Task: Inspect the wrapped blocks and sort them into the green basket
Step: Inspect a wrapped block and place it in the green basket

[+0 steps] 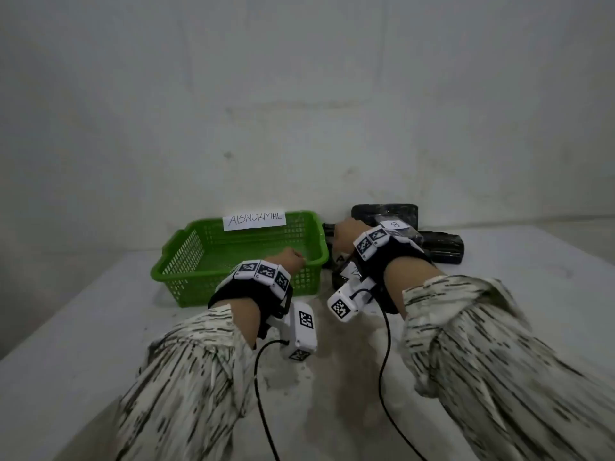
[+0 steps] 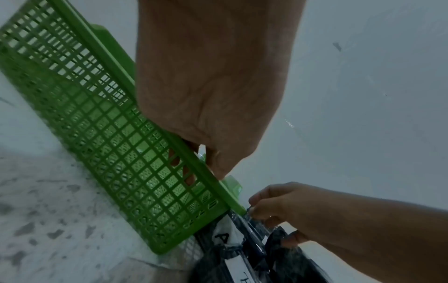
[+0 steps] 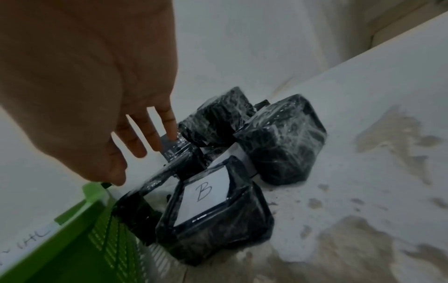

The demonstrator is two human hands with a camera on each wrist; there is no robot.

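Here the right hand (image 3: 101, 107), fingers spread, touches half-hidden wrapped blocks (image 3: 213, 216); left hand (image 2: 213, 86) grips basket rim (image 2: 109, 57).

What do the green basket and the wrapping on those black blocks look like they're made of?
The green basket looks like moulded plastic with a smooth, slightly glossy finish: one even colour, thin grid walls, rounded rim. The black blocks appear wrapped in clear plastic film, judging by the crinkles and white glints. What is under the film cannot be told.
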